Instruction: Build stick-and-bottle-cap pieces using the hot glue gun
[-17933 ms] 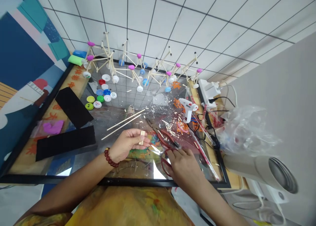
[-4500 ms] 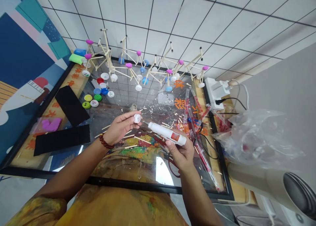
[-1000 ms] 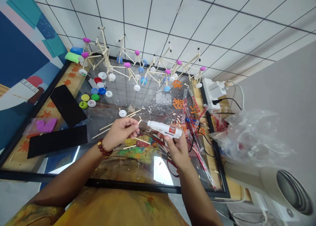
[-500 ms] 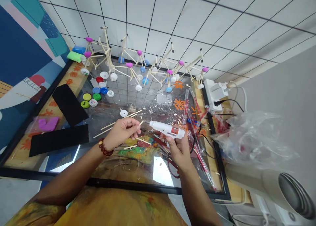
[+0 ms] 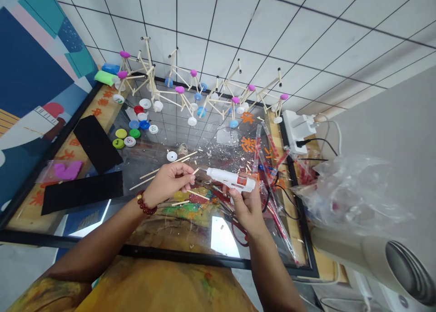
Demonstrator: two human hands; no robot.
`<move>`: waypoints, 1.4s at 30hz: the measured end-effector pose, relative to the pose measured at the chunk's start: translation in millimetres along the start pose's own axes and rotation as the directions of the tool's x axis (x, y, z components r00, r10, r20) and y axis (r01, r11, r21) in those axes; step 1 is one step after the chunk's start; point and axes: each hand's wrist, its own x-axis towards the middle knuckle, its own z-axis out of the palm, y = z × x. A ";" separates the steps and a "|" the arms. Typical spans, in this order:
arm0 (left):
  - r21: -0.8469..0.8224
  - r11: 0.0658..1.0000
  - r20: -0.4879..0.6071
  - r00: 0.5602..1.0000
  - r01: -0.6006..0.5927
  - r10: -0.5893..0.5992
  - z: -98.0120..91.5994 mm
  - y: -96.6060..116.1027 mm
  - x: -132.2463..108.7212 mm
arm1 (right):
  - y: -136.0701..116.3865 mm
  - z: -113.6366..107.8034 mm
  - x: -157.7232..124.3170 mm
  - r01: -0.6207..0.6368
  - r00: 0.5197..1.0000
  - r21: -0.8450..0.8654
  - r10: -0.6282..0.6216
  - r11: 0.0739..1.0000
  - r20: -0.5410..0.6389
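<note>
My left hand (image 5: 172, 182) pinches a short wooden stick (image 5: 195, 171) between thumb and fingers, its tip pointing up and right. Around the handle of a white hot glue gun (image 5: 226, 177) my right hand (image 5: 248, 205) is closed. The gun's nozzle points left and sits close to the stick's tip; whether they touch I cannot tell. Below the hands, loose wooden sticks (image 5: 198, 195) lie on the glass tabletop. Longer sticks (image 5: 146, 182) and a white bottle cap (image 5: 172, 156) lie beyond my left hand. Red-handled scissors (image 5: 240, 235) lie partly hidden under my right wrist.
Stick figures with pink blobs (image 5: 180, 90) and cap wheels stand along the back. Coloured bottle caps (image 5: 135, 133), black strips (image 5: 83, 191) and pink clay (image 5: 68, 170) lie to the left. A power strip (image 5: 293, 126), plastic bag (image 5: 344, 189) and clear red-marked wrappers (image 5: 277, 221) are at right.
Both hands hold nearly the same pose, with the stick and the glue gun nozzle still close together. The whole view has shifted very slightly.
</note>
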 end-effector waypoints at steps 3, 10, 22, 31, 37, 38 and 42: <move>-0.003 1.000 -0.005 1.000 -0.003 0.003 0.0 0.7 0.3 | 0.5 -0.4 0.2 -0.001 1.000 -0.003 0.001 1.000 0.002; -0.031 1.000 -0.018 1.000 0.004 -0.004 0.0 1.3 -0.3 | 1.1 -0.6 0.4 0.014 1.000 -0.024 -0.015 1.000 -0.010; -0.006 1.000 0.004 1.000 -0.008 0.008 -0.6 -0.7 1.5 | -2.4 0.2 1.4 0.012 0.999 -0.019 -0.013 1.000 -0.033; -0.015 1.000 -0.002 1.000 -0.008 0.008 0.4 0.1 0.5 | -1.6 0.7 1.0 0.013 0.999 -0.020 -0.013 1.000 -0.031; -0.025 1.000 0.008 1.000 -0.012 0.012 -0.3 -0.2 0.1 | -3.4 1.8 1.8 0.006 0.999 0.015 -0.005 1.000 -0.032; -0.031 0.999 0.012 1.000 -0.011 0.011 -0.2 -0.1 -0.4 | -3.2 1.7 1.7 0.000 0.999 0.025 0.001 1.000 -0.036; -0.032 0.999 0.075 0.997 0.002 0.001 1.9 0.7 -3.3 | 0.4 -0.5 -1.2 -0.047 0.997 0.039 0.049 0.998 -0.052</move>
